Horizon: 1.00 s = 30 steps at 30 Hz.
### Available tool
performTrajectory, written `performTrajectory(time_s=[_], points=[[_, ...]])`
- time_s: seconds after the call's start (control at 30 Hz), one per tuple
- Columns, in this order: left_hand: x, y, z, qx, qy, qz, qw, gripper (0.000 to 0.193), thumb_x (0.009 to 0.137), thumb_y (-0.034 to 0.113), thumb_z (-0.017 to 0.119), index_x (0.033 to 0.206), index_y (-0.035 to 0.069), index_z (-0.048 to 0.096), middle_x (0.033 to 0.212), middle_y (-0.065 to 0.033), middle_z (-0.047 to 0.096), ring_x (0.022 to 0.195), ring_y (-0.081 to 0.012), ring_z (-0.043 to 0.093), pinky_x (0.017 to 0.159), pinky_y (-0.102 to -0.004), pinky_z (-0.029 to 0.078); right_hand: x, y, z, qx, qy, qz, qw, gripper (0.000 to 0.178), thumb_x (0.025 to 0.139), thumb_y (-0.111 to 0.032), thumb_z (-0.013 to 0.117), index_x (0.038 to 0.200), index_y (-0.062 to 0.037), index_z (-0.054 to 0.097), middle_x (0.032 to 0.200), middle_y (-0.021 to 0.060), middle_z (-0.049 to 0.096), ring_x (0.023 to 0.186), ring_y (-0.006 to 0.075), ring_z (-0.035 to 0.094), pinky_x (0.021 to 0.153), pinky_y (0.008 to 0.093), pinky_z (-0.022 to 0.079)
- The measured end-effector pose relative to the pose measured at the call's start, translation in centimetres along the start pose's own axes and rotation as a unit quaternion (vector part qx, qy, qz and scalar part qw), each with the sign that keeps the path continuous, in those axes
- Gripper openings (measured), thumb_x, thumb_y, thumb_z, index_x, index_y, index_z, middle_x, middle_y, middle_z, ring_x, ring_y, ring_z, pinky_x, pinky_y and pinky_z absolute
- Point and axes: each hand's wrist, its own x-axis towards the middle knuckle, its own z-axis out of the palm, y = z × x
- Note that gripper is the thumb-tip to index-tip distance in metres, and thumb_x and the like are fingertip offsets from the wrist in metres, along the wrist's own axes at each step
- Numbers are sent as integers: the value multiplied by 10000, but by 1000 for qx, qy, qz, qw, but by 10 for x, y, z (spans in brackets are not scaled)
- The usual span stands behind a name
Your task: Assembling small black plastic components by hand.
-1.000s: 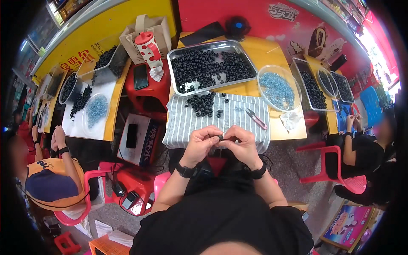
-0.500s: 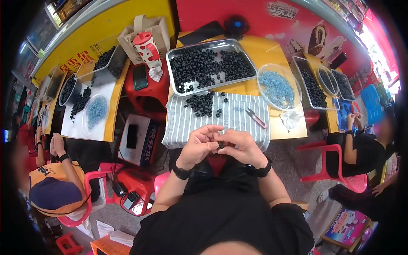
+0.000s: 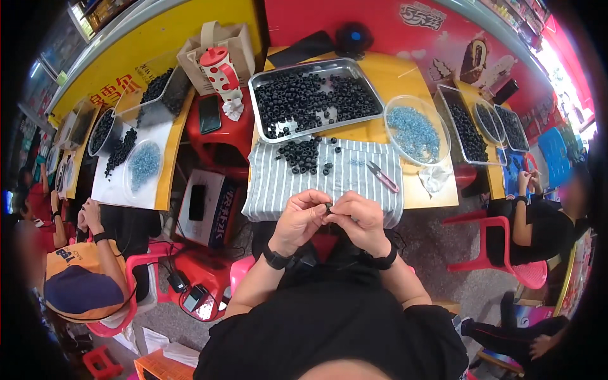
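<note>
Just before the front edge of the desk (image 3: 392, 79), over the overhanging hem of a grey-and-white striped cloth (image 3: 269, 193), the two hands meet at a small black bead (image 3: 328, 207). The left hand (image 3: 299, 220) has its grip narrow, thumb and forefinger pinching the bead; the right hand (image 3: 361, 220) has its thumb and fingertips drawn together right beside it, and whether they pinch something fine cannot be told.

Farther in on the cloth, pink-handled snips (image 3: 384, 177) lie near its right edge, points toward the back. A crumpled white tissue (image 3: 434, 180) sits near the desk's front right corner. Near the cloth's back edge are a few pale blue bits (image 3: 356, 163) and, to the left, a loose heap of black beads (image 3: 299, 155).

Behind, a round clear tub (image 3: 413, 100) of blue pieces stands by the desk's right edge. A metal tray (image 3: 347, 123) full of black beads reaches to the left edge, and beyond it a flat black sheet (image 3: 303, 50) and a dark round object (image 3: 353, 41) lie along the back edge.
</note>
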Motion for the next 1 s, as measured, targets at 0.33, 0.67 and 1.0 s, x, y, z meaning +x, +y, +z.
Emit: performTrajectory(time_s=[0.33,0.67,1.0], points=[[-4,3,0,58,-23,25,998,176,871,-21,638,1046,-30,616,1015,-103,603,812,-148,614,702,-249,525,-4,-1,1,50,-17,74,996,183,727,18,757,809,-17,597,710,62,573,608,152,571,529,264,440],[-8,14,14,116,-13,-19,993,560,821,-106,588,1352,-39,424,933,-78,609,719,-111,584,639,-225,501,9,-6,-18,54,-165,43,984,264,750,-121,762,956,-31,625,764,100,598,692,316,603,601,371,458],[-8,10,18,100,-35,-28,994,546,839,-12,674,1335,-55,448,970,-103,642,786,-130,621,651,-222,513,4,-3,-11,-3,-130,-78,988,237,739,-101,744,849,-33,546,738,109,568,655,344,593,547,405,459]])
